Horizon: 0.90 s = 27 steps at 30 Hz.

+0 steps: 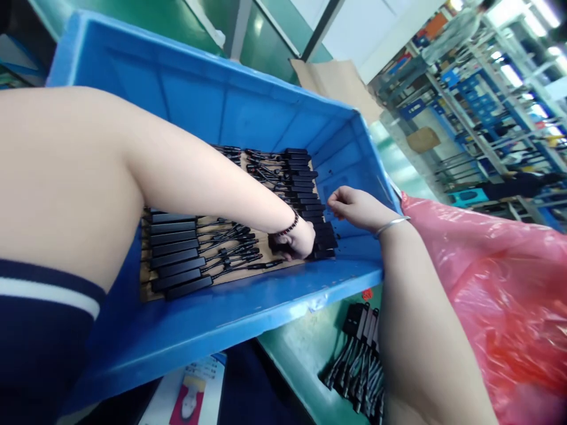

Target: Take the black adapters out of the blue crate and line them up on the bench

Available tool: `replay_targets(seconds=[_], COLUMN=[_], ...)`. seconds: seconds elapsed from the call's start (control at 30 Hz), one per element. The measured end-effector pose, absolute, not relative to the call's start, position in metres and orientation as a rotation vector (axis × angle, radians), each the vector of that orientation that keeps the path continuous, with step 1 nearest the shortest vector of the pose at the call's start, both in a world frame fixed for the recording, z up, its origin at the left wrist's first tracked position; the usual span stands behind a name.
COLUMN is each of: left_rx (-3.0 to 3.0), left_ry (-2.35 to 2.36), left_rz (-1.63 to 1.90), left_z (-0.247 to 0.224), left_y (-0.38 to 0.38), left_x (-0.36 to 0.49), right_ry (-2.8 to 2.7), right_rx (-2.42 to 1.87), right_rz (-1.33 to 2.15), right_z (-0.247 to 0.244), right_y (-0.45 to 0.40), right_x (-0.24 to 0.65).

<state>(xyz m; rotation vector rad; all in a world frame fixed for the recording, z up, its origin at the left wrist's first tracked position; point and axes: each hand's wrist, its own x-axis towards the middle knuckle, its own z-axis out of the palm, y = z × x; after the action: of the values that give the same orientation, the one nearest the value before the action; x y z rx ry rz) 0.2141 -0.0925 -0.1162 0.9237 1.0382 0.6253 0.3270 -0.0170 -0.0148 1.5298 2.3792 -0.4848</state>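
A deep blue bin (186, 77) holds rows of black boxes with short cables on brown cardboard (266, 254). My left hand (299, 239), with a dark beaded bracelet, reaches down into the bin at the near end of the right row of black boxes (303, 186). Its fingers curl downward, and whatever they grip is hidden beneath the hand. On the left lies another row of boxes (175, 248), their cables pointing right. My right hand (352, 206), wearing a silver bangle, hovers by the bin's right wall with fingers pinched; I cannot make out anything in them.
More black boxes with cables (361, 354) lie on the green table (301, 348) below the bin. Pink plastic (496, 271) spreads at the right. Cardboard (339, 82) rests behind the bin, and shelving (482, 82) stands farther back, near a person.
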Motion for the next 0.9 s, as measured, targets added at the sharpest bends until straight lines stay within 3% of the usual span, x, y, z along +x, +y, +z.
replay_targets(seconds=[0.1, 0.23, 0.37, 0.57, 0.9], left_rx=[1.190, 1.604, 1.672, 1.324, 0.998], left_ry=[1.094, 1.145, 1.064, 1.004, 0.900], left_rz=[0.337, 0.214, 0.359, 0.738, 0.826], left_z=[-0.090, -0.058, -0.054, -0.085, -0.095], left_y=[-0.079, -0.063, -0.057, -0.062, -0.064], left_x=[0.200, 0.189, 0.188, 0.195, 0.200], right_ry=[2.407, 2.422, 2.434, 2.428, 2.392], right_rx=[1.514, 1.515, 1.530, 1.570, 1.627], right_rz=[-0.468, -0.447, -0.433, -0.421, -0.473], right_z=[-0.015, -0.016, -0.013, -0.008, -0.013], right_y=[-0.016, -0.014, -0.015, -0.018, -0.014], right_x=[0.329, 0.332, 0.331, 0.328, 0.332])
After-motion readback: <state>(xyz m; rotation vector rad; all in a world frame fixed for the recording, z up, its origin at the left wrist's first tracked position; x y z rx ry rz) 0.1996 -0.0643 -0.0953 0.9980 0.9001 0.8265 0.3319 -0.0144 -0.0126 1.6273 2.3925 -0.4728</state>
